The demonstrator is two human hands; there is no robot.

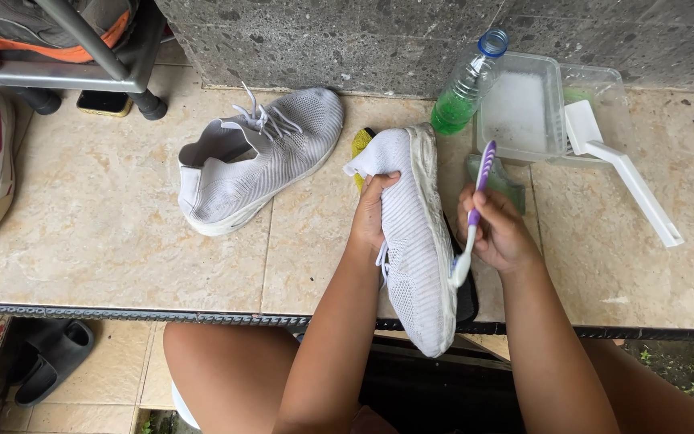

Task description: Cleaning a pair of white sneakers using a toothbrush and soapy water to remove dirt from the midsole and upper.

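Beige stone tiles cover the bench [106, 233], which runs up to a speckled grey wall [323, 40] at the back. Someone sits at its near edge, bare knees showing below. Their left hand [373, 213] is closed around the upper of a white knit shoe [413, 233], holding it on its side with the pale sole turned to the right and the toe hanging out past the bench edge. Their right hand [498, 233] grips a purple and white toothbrush [472, 215], fingers wrapped round the handle, with the bristle end down against the rim of the sole. A yellow cloth [360, 146] peeks out just behind the shoe's heel.

To the left, well apart from the hands, the second white shoe [263, 165] lies on the tiles with its laces loose. Behind the right hand a clear plastic bottle [466, 84] with green liquid and a blue neck leans against a clear plastic tub [524, 108]. A white scoop [620, 173] rests beside it, its handle stretching toward the right. Down on the floor at the left sits a dark sandal [54, 358].
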